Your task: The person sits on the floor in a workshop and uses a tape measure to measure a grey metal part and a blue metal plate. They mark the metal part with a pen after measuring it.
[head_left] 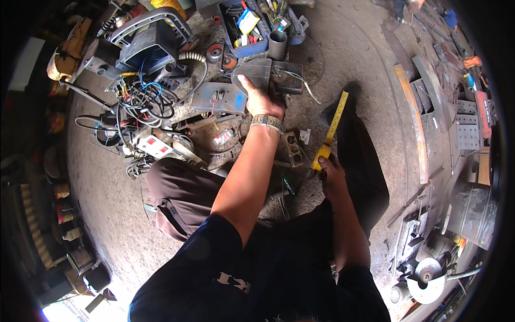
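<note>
My left hand (263, 103) reaches forward, closed around a dark grey metal piece (256, 71), with the thumb on its top face. Beneath and beside that piece lie a grey metal panel (206, 98) with a blue smear and a dark box (291, 85) with loose wires. Near my right knee, my right hand (333, 174) grips a yellow tape measure (321, 158). Its blade (338, 115) is pulled out and points away over my right leg. The fingers under the metal piece are mostly hidden.
A blue toolbox (251, 51) full of tools and a dark metal tube (277, 46) stand ahead. Tangled cables (147, 102), a black housing (150, 48) and a power strip (154, 146) lie at the left. Metal offcuts (421, 88) and a cutting disc (427, 272) are on the right.
</note>
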{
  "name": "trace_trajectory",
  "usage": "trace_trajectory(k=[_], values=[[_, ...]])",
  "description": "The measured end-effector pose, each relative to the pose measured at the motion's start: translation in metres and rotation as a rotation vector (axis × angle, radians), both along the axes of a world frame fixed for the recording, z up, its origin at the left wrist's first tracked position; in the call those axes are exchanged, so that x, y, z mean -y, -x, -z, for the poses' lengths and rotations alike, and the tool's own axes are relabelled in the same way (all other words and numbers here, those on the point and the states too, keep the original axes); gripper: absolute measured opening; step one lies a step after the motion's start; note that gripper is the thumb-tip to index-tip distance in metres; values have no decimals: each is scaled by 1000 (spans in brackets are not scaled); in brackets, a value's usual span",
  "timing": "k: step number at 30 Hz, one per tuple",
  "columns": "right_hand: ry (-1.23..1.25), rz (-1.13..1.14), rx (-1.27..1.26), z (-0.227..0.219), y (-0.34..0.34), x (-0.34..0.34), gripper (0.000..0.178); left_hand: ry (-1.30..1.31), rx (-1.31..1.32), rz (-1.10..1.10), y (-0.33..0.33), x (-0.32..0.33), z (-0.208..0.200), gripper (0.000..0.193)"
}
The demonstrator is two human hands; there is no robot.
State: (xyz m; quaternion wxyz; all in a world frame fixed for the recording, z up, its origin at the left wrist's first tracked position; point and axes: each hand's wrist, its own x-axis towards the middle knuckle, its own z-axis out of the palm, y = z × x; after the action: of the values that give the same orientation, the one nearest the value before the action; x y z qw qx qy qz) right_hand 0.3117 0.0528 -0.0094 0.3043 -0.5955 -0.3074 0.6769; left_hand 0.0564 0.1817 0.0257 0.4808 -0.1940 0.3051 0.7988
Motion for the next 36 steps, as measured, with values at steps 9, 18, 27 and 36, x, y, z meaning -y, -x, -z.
trace_trajectory(k=[9, 18, 27, 36], values=[[-123, -153, -136, -26, -13, 36, 95, 259, -511, 674, -10, 73, 27, 122], [-114, -522, -310, -66, 54, 92, 96, -95, -509, 848, 4, 144, -7, 23], [-37, -571, -240, -76, 141, 94, 81, 9, -521, 907, 77, 161, -2, 32], [-57, -667, -151, -47, 207, 103, 85, 83, -502, 921, 135, 138, 15, 21]])
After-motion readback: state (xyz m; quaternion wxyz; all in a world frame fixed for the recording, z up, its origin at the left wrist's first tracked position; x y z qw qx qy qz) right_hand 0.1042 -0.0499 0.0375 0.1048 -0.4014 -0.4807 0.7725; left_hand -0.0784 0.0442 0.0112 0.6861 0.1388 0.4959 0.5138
